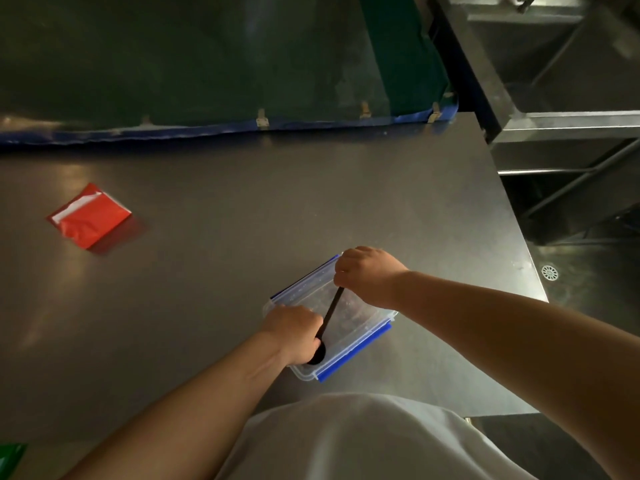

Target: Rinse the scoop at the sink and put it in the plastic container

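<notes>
A clear plastic container (360,336) with blue side clips stands on the steel table near its front edge. A black scoop (328,322) slants down into it, its round bowl (318,355) low at the near left corner. My right hand (367,275) is closed around the top end of the scoop's handle, above the container's far side. My left hand (294,332) grips the container's left rim, partly hiding the scoop's bowl.
A red packet (88,216) lies on the steel table (225,237) at the left. A dark green cover with a blue hem (207,128) runs along the back. A steel sink unit (568,126) stands to the right, with a floor drain (549,272) below. A green object (10,459) is at the bottom left.
</notes>
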